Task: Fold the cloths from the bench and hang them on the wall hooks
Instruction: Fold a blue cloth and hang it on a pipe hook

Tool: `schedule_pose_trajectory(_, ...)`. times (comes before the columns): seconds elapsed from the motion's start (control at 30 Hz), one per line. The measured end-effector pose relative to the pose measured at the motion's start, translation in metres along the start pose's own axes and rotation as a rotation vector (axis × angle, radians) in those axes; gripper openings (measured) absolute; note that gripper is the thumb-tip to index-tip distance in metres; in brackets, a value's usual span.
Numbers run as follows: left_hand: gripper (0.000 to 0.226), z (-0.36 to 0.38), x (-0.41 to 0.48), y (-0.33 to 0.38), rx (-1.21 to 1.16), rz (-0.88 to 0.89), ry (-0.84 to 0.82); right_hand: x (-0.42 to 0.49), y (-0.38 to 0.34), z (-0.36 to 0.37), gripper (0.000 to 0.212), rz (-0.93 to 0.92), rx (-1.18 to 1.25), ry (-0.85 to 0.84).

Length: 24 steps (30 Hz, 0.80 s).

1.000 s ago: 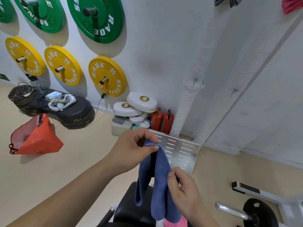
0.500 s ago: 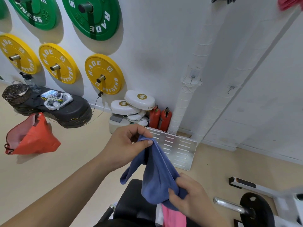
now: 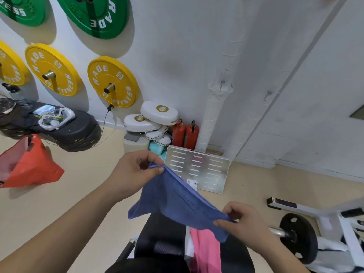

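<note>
Blue cloth point(image 3: 177, 201) stretched for folding
Left hand point(image 3: 136, 170) and right hand point(image 3: 242, 219) each pinch a corner; keep edges taut, corners matched.

The blue cloth point(image 3: 177, 200) covers the upper end of the pink cloth point(image 3: 206, 251), which runs off the bottom edge along with the black counter point(image 3: 157, 239). Raised lettering on the blue cloth is too faint to read. The green plates point(image 3: 98, 14) are cropped by the top edge.
</note>
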State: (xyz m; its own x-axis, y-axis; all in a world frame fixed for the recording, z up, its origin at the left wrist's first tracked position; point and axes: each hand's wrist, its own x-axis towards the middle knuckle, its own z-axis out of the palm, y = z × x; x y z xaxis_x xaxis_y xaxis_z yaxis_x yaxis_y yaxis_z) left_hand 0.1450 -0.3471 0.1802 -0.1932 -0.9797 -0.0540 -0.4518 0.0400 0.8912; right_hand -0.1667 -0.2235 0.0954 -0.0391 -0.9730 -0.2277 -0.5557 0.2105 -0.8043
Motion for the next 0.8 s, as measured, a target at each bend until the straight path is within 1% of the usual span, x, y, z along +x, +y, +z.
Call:
schedule_pose_trajectory(0.03,0.013,-0.001,0.001,-0.003,0.011,-0.008,-0.008,0.000,0.003,0.001,0.018,0.028,0.002,0.012)
schedule_pose_trajectory(0.13,0.017,-0.004,0.002,-0.011,0.069,0.004,-0.043,0.002,0.012,0.005,0.025,0.071,-0.065,0.074)
schedule_pose_trajectory(0.23,0.022,-0.006,0.003,-0.015,0.143,0.059,-0.067,0.001,0.015,0.011,0.030,0.079,-0.186,0.018)
schedule_pose_trajectory(0.3,0.023,-0.007,0.004,-0.015,0.135,0.086,-0.071,-0.001,0.015,0.019,0.034,0.085,-0.172,-0.051)
schedule_pose_trajectory(0.37,0.024,-0.008,0.004,-0.013,0.131,0.111,-0.066,-0.002,0.015,0.026,0.036,0.087,-0.121,-0.078)
schedule_pose_trajectory(0.43,0.024,-0.009,0.006,-0.011,0.127,0.122,-0.035,-0.003,0.013,0.031,0.028,0.105,-0.038,-0.074)
schedule_pose_trajectory(0.5,0.021,-0.011,0.009,-0.009,0.124,0.129,-0.011,-0.002,0.013,0.036,0.019,0.124,0.017,-0.048)
schedule_pose_trajectory(0.6,0.019,-0.015,0.015,-0.011,0.176,0.159,-0.010,0.000,0.015,0.035,0.020,0.137,0.058,0.026)
schedule_pose_trajectory(0.67,0.019,-0.019,0.020,-0.014,0.217,0.181,-0.020,0.003,0.015,0.028,0.023,0.144,0.066,0.047)
schedule_pose_trajectory(0.73,0.019,-0.021,0.025,-0.019,0.268,0.192,-0.058,0.007,0.015,0.021,0.028,0.135,0.028,0.082)
schedule_pose_trajectory(0.8,0.021,-0.022,0.031,-0.025,0.323,0.182,-0.109,0.013,0.014,0.015,0.033,0.093,-0.064,0.184)
